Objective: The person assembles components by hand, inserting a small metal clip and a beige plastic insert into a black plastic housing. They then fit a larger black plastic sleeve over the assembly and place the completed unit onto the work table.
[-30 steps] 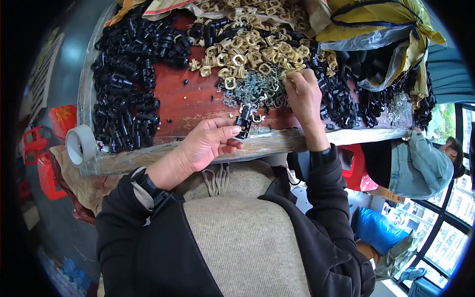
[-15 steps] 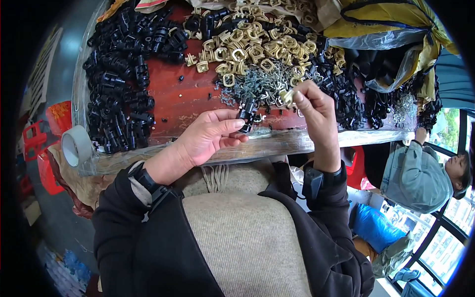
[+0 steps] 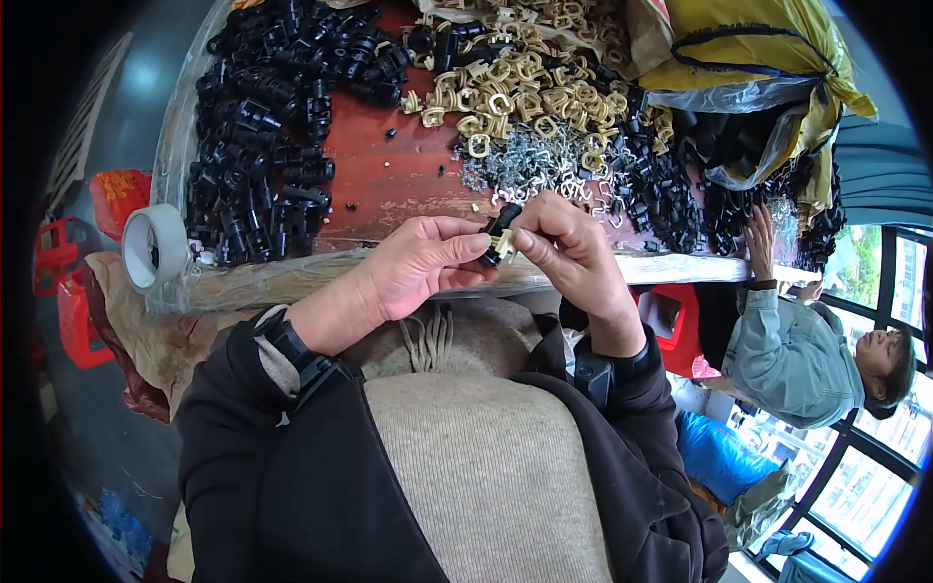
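Observation:
My left hand (image 3: 418, 267) is closed around a small black plastic fitting (image 3: 507, 216), just above the table's near edge. Pinched in the fingers of my right hand (image 3: 575, 255) is a beige plastic clip (image 3: 502, 245), which sits against the fitting. The fingers partly cover both parts, so I cannot tell how far the clip is seated. Beyond my hands lie a pile of beige square-ringed clips (image 3: 530, 87), a heap of small grey springs (image 3: 520, 160) and thin silvery bent hooks (image 3: 569, 187). Many black fittings (image 3: 255, 121) are heaped at the left.
A roll of clear tape (image 3: 167, 243) stands at the table's left corner. Small black pieces (image 3: 666, 189) lie to the right, beside a yellow bag (image 3: 768, 49) of black parts. A co-worker (image 3: 797, 350) sits at the right, one hand on the table. Red stools (image 3: 87, 325) stand lower left.
My right hand has come down and left, bringing the beige clip against the black fitting. My left hand keeps its hold. The co-worker's arm now reaches onto the table.

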`<state>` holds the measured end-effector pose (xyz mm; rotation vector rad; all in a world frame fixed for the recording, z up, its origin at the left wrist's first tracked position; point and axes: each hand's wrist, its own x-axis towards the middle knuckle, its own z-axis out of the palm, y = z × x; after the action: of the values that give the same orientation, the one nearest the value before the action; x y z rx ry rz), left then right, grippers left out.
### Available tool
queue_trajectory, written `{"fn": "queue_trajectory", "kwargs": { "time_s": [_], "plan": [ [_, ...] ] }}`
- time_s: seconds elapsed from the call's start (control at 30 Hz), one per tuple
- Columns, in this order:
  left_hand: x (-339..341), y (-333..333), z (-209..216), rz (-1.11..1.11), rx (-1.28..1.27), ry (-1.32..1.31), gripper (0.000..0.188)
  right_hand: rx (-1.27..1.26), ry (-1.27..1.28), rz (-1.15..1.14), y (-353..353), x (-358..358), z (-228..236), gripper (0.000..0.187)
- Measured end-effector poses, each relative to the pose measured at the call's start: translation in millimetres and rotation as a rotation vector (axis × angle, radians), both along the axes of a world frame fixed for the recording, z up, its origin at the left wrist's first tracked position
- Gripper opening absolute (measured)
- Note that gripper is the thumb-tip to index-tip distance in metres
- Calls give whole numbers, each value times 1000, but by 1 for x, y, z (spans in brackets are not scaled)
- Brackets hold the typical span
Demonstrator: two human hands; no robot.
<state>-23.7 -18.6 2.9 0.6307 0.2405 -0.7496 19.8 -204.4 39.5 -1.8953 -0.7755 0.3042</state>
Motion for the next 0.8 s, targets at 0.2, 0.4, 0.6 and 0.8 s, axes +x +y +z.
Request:
{"fn": "queue_trajectory", "kwargs": {
  "time_s": [0.2, 0.4, 0.6, 0.8],
  "plan": [
    [-5, 4, 1, -9, 33, 0, 22, 11, 87, -88, 6, -13, -5, 17],
    [0, -4, 3, -32, 71, 21, 22, 193, 331, -225, 6, -23, -23, 15],
    [15, -14, 4, -99, 141, 53, 21, 305, 462, -274, -9, -14, -33, 15],
    [27, -21, -4, -123, 141, 56, 22, -317, -272, -437, -50, 36, -43, 11]
  ]
}}
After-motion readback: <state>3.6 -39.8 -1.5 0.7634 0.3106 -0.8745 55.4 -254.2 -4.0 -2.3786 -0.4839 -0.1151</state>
